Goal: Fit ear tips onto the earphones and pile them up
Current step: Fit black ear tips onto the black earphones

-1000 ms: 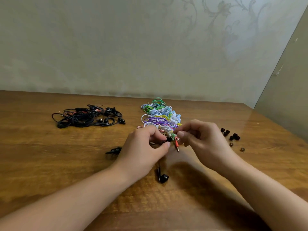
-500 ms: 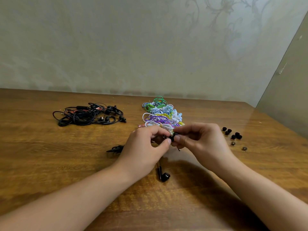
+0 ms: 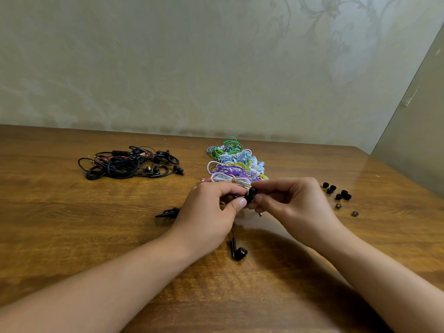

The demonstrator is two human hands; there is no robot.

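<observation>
Both hands' fingers (image 3: 241, 202) on, seemingly, a black earbud (image 3: 249, 194)

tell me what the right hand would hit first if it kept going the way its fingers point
The right hand points toward the left hand, so it would meet the small black earbud pinched between them, then that hand's fingertips. Depth looks matched, though one view can't confirm.

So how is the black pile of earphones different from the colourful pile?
The black pile is all dark cords, loosely tangled; the colourful pile mixes green, blue, purple and white cords in neat coils. The black pile lies far from the hands; the colourful pile sits just behind them. Both rest on the wooden table.
</observation>
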